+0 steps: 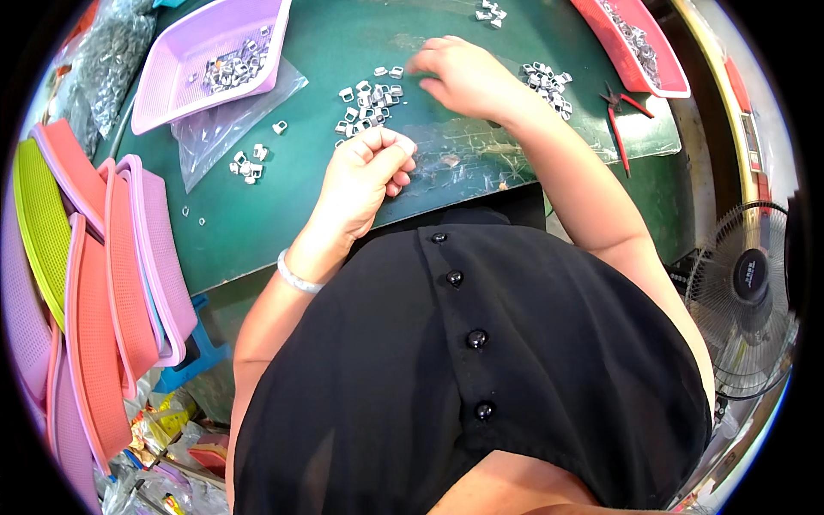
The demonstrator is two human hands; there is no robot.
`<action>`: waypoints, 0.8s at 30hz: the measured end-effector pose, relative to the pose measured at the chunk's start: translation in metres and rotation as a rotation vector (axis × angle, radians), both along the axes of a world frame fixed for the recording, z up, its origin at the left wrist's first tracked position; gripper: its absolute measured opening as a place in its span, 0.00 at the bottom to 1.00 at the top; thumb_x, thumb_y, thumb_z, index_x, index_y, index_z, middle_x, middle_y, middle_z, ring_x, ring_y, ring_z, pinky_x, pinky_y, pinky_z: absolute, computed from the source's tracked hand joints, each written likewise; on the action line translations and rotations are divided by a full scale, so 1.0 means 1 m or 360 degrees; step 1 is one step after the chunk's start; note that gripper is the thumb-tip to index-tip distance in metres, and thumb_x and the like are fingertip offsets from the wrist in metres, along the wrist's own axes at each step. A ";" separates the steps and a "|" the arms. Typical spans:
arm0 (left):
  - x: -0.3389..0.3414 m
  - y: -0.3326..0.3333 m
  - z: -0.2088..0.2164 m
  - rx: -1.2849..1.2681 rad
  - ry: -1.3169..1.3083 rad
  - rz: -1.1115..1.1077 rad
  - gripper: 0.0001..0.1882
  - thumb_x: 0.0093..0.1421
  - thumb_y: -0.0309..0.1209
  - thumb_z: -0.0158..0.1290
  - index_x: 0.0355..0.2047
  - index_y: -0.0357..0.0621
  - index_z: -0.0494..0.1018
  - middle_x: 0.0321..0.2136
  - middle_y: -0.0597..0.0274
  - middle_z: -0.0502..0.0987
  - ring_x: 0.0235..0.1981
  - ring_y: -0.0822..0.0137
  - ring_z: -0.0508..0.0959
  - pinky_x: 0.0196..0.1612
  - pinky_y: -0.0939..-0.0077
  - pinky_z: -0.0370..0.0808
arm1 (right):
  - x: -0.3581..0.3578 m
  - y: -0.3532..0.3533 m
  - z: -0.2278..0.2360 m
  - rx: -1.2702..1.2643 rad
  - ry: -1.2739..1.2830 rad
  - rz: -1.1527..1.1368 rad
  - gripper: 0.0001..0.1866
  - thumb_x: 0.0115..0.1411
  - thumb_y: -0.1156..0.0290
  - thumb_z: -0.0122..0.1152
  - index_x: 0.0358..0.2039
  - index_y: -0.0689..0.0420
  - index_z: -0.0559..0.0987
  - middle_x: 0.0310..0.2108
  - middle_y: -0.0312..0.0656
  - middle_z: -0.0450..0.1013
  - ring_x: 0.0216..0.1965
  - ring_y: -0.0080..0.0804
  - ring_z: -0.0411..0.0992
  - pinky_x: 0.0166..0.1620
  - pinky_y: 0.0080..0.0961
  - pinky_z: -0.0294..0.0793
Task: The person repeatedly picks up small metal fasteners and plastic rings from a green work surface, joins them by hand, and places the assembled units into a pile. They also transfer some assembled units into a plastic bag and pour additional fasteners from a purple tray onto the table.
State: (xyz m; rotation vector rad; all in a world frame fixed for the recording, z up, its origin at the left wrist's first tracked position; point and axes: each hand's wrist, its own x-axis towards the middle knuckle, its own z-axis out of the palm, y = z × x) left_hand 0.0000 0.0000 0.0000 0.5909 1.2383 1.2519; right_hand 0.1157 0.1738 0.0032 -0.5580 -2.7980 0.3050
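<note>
My left hand point(367, 176) is closed in a pinch near the front edge of the green table. Whatever its fingers may hold is hidden. Just beyond it lies a pile of small metal loop-shaped pieces point(371, 105), silver and grey. My right hand point(463, 77) hovers at the right side of that pile, thumb apart from slightly blurred fingers, with nothing visible in it. Close to its fingertips are a couple of loose metal loops point(396, 72). A second heap of metal pieces point(549, 86) lies to the right, partly behind my right wrist.
A purple basket point(159, 81) with metal pieces stands far left, on a clear plastic bag point(232, 129). Red-handled pliers point(616, 129) lie beside a red basket point(674, 81) at right. Stacked plastic baskets point(103, 318) crowd the left; a fan point(745, 300) stands right.
</note>
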 end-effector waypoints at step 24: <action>-0.007 0.006 0.007 0.0203 -0.0111 0.0250 0.05 0.59 0.28 0.49 0.32 0.39 0.71 0.23 0.67 0.72 0.21 0.79 0.69 0.23 0.87 0.65 | 0.012 -0.035 0.023 -0.0651 0.0590 0.0494 0.07 0.53 0.76 0.57 0.34 0.62 0.76 0.30 0.43 0.72 0.33 0.35 0.72 0.36 0.25 0.71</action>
